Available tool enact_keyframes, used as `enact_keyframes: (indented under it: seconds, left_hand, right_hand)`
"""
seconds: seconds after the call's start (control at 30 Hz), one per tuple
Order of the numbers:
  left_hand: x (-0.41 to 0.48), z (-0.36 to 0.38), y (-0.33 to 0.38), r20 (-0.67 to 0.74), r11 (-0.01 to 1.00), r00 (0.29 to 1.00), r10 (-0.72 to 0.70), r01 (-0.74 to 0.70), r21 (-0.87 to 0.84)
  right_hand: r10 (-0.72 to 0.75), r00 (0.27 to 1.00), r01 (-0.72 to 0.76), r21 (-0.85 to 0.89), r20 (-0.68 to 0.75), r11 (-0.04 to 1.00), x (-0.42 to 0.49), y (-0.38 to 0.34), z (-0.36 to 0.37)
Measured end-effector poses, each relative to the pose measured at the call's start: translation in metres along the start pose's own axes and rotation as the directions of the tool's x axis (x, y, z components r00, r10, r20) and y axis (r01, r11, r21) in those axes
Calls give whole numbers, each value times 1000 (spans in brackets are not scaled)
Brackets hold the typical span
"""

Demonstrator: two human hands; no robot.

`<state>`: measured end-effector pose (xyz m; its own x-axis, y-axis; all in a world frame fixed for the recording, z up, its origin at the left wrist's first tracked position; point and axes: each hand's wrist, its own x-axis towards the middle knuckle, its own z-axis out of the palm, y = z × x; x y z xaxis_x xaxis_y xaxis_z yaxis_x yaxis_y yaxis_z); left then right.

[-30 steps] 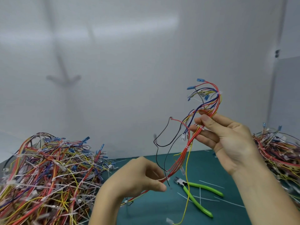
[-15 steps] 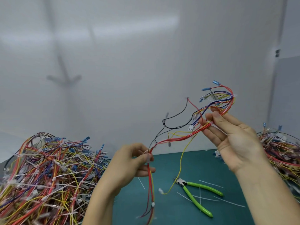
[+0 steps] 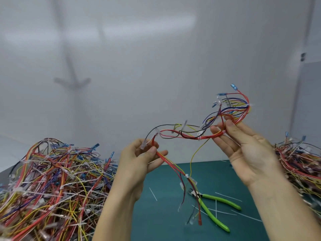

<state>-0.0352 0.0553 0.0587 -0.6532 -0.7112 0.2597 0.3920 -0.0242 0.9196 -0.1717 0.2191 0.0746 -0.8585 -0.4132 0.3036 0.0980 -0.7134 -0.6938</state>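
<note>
One wire harness [image 3: 184,135] spanned the air above the teal mat [image 3: 165,214], left hand [image 3: 139,162] pinching its red strands, right hand [image 3: 246,150] pinching the far end. Green-handled cutters [image 3: 213,206] lay beneath; left wire pile [image 3: 52,180] and right wire pile [image 3: 298,162] flanked them.

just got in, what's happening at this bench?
A person holds one wire bundle up between both hands: the left hand pinches it partway along, the right hand pinches it near the blue-tipped end. Its loose tail dangles over the green mat. Green-handled cutters lie untouched on the mat, between the left wire pile and the right wire pile.
</note>
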Motion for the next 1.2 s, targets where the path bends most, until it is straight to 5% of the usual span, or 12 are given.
enact_keyframes:
  seconds: [0.6, 0.77, 0.87, 0.93, 1.0, 1.07, 1.2]
  left_hand:
    - [-2, 9, 7, 0, 931, 997, -81, 75, -357]
    - [3, 0, -4, -24, 984, 1000, -10, 5, -177]
    - [7, -7, -14, -65, 993, 997, 43, -36, 109]
    - [8, -14, -17, -56, 857, 995, 86, -45, 513]
    - [6, -14, -14, 13, 568, 997, 73, -53, 821]
    - [1, -8, -8, 17, 481, 988, 153, -90, 872]
    - [-13, 15, 11, 161, 531, 877, 453, -410, 742]
  right_hand:
    - [30, 999, -30, -9, 14, 1000, -5, 2, 8]
    - [13, 1000, -13, -25, 7, 1000, -6, 0, 7]
    - [-30, 1000, 30, -57, -1, 998, -6, -4, 6]
    - [-74, 997, 73, -115, -10, 991, -7, -4, 5]
    - [-122, 992, 118, -197, -9, 973, -8, -3, 4]
    - [-166, 986, 158, -274, -4, 949, -9, 0, 6]
    - [-249, 967, 246, -418, 49, 874, -12, 4, 10]
